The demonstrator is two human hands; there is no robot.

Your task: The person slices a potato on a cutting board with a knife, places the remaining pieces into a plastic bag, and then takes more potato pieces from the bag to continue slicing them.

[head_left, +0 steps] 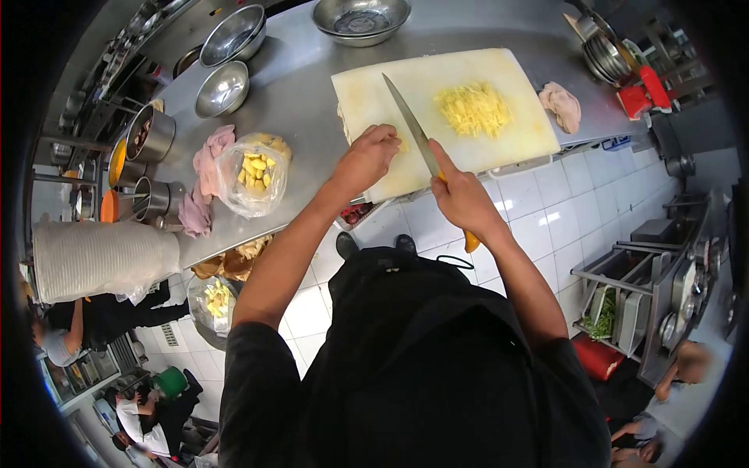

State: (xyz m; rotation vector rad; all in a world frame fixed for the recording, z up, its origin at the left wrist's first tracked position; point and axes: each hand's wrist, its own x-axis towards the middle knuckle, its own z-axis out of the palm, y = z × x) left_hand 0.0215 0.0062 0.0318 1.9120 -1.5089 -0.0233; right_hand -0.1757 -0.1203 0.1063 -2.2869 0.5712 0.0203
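Note:
My right hand (466, 204) grips the orange-yellow handle of a long kitchen knife (412, 121). Its blade points away from me, over the white cutting board (363, 93). Just left of the blade, my left hand (369, 158) is closed, fingertips curled down onto a small piece of what looks like peeled ginger (402, 146), mostly hidden. To the right of the knife lies a heap of thin yellow shreds (473, 109). A clear plastic bag (251, 175) of peeled yellow pieces stands left of the board.
Pink cloths (207, 168) lie beside the bag, and another cloth (560, 107) right of the board. Metal bowls (222, 90) and a larger bowl (361, 19) stand farther back. Pots (152, 134) and stacked plastic-wrapped containers (105, 261) line the left. Other people are at the lower corners.

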